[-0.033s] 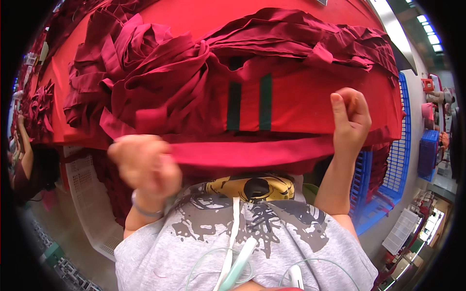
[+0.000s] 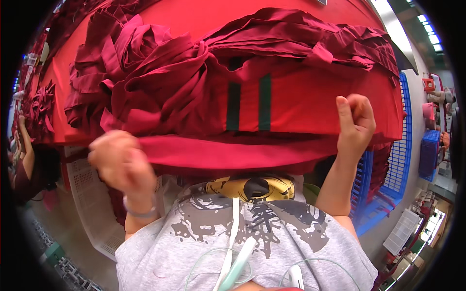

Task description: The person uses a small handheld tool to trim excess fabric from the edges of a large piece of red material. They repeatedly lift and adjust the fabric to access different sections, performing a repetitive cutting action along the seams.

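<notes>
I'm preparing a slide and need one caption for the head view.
Motion-blurred left hand beside a crimson cloth strip, right hand raised at a red-covered table.

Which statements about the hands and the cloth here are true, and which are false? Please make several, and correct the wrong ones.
1. The left hand looks blurred. True.
2. The right hand lies flat with spread fingers. False: the right hand has curled fingers.
3. A dark red strip stretches in front of the person's shirt. True.
4. The big crumpled heap is on the table's right. False: the crumpled heap is on the left.
5. Two dark stripes show on the red surface. True.
</notes>
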The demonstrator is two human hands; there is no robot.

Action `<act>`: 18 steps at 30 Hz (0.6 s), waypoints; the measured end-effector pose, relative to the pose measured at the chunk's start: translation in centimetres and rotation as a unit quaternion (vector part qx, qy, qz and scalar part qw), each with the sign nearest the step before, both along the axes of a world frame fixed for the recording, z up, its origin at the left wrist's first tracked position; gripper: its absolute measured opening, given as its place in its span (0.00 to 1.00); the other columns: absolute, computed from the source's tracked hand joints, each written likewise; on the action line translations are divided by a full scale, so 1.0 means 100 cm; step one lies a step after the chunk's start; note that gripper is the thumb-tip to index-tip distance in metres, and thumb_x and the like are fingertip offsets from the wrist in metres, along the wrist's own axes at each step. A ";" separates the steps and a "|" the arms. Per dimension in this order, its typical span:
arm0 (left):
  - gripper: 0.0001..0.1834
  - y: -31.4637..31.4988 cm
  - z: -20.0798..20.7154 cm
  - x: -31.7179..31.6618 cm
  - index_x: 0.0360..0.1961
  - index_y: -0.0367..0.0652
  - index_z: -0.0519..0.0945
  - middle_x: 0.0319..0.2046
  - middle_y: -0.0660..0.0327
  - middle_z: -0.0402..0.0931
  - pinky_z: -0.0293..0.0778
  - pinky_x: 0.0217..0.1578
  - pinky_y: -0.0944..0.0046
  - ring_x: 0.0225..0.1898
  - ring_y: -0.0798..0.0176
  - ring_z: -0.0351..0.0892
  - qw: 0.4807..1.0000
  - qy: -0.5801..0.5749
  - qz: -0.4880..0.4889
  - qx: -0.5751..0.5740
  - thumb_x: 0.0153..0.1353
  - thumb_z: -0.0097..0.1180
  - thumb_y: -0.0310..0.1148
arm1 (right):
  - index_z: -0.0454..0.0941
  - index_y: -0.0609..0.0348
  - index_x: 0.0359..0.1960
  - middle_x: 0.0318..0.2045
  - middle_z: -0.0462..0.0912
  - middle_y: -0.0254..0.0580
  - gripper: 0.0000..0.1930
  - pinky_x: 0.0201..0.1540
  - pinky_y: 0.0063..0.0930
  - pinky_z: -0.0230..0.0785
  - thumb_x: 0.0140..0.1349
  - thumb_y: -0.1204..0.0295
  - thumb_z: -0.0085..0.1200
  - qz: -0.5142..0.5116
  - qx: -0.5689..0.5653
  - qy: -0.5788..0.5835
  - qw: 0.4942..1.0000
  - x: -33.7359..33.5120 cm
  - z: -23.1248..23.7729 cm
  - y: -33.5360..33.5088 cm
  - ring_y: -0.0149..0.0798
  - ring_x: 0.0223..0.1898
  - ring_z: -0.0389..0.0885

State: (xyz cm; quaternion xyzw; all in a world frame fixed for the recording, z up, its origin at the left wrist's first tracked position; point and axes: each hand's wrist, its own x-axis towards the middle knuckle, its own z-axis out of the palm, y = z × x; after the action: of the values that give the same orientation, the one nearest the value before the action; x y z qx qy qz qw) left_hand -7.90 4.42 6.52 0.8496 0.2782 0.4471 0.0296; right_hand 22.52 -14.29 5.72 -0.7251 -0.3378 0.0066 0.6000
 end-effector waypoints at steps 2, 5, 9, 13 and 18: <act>0.06 0.030 0.019 -0.024 0.23 0.39 0.77 0.33 0.55 0.78 0.67 0.40 0.57 0.35 0.56 0.74 0.970 0.080 0.191 0.130 0.58 0.55 0.26 | 0.63 0.55 0.18 0.19 0.61 0.23 0.19 0.23 0.17 0.44 0.62 0.81 0.59 0.014 0.039 0.000 0.999 0.008 -0.010 -0.017 0.18 0.22 0.52; 0.06 0.026 0.039 0.003 0.32 0.39 0.80 0.37 0.56 0.81 0.69 0.43 0.58 0.40 0.55 0.77 0.961 0.036 0.203 0.182 0.60 0.62 0.30 | 0.54 0.54 0.16 0.18 0.59 0.24 0.25 0.23 0.19 0.43 0.61 0.84 0.58 0.049 0.073 0.054 0.995 0.005 -0.018 -0.022 0.19 0.21 0.50; 0.09 -0.013 0.020 0.109 0.40 0.45 0.83 0.36 0.63 0.82 0.69 0.52 0.52 0.39 0.57 0.79 0.991 0.095 -0.092 -0.014 0.59 0.61 0.34 | 0.50 0.53 0.16 0.17 0.56 0.24 0.27 0.22 0.21 0.42 0.63 0.83 0.56 0.072 0.027 0.120 0.990 -0.014 -0.022 -0.020 0.20 0.21 0.49; 0.08 -0.009 -0.011 0.157 0.36 0.42 0.82 0.32 0.62 0.81 0.58 0.62 0.42 0.37 0.58 0.79 0.957 0.283 -0.034 -0.055 0.59 0.60 0.35 | 0.58 0.55 0.14 0.16 0.61 0.24 0.23 0.21 0.19 0.44 0.66 0.77 0.56 0.097 -0.008 0.180 0.979 -0.027 -0.015 -0.027 0.18 0.19 0.53; 0.07 0.014 0.024 0.133 0.33 0.39 0.79 0.27 0.66 0.77 0.68 0.52 0.63 0.29 0.72 0.75 0.872 0.202 -0.279 -0.347 0.54 0.65 0.28 | 0.81 0.65 0.37 0.20 0.77 0.34 0.16 0.16 0.17 0.47 0.72 0.63 0.48 0.224 -0.042 0.444 0.867 -0.038 -0.020 -0.045 0.18 0.14 0.57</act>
State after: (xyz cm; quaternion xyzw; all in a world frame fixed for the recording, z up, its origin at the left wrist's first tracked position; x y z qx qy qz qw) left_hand 5.41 5.81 8.88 0.8990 0.1663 0.1138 0.3889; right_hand 18.67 -18.83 3.68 -0.5753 -0.1886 0.4758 0.6380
